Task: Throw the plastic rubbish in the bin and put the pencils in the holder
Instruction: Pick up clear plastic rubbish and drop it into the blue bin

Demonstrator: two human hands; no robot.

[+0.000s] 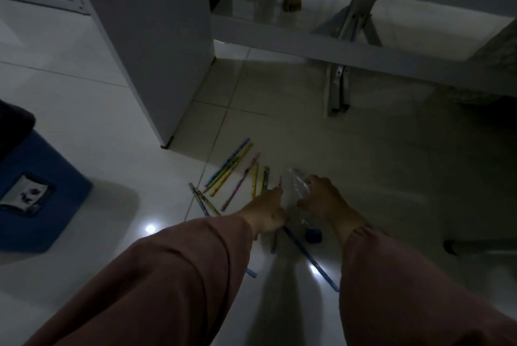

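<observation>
Both my hands down on the dim tiled floor [84, 110].
My right hand [326, 196] curls around the clear plastic bottle [298, 182]; my left hand [265, 210] pinches a pencil, other pencils [237, 166] scattered just beside.

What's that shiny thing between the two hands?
A crumpled clear plastic bottle lies on the floor between the left hand and right hand, seen from the head camera.

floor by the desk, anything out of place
Yes: pencils lie scattered at odd angles on the floor, and a clear plastic wrapper sits between the left hand and right hand.
</observation>
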